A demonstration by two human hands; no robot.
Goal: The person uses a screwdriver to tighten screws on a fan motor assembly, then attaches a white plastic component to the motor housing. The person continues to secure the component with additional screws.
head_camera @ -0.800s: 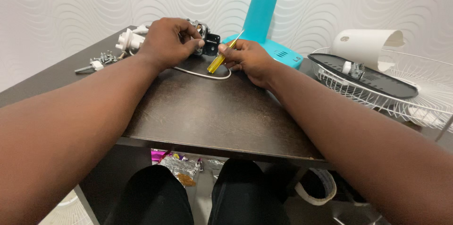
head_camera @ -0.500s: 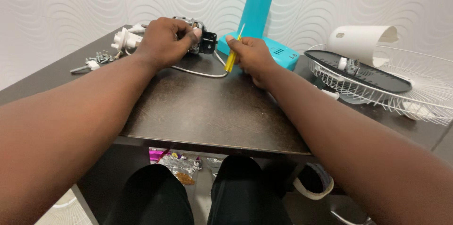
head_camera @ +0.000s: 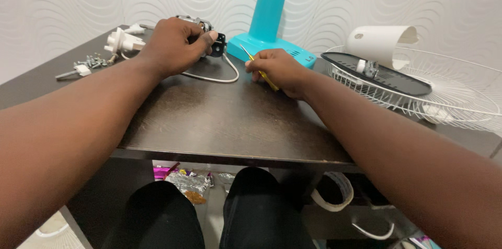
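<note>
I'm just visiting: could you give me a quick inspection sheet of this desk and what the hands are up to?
Surface: dark wooden table.
Job's things: small motor unit under the left hand; yellow screwdriver in the right hand.
Clutter: screws, white plastic part, white housing, black plate, wire fan grille.
Hands: both closed on their things.
Cables: white cable looping from the motor.
Surroundings: teal fan stand, wavy white wall.

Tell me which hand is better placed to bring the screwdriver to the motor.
Right, probably. The right hand already holds the yellow screwdriver, tip pointing toward the motor. The left hand is closed over the motor, steadying it on the table.
</note>
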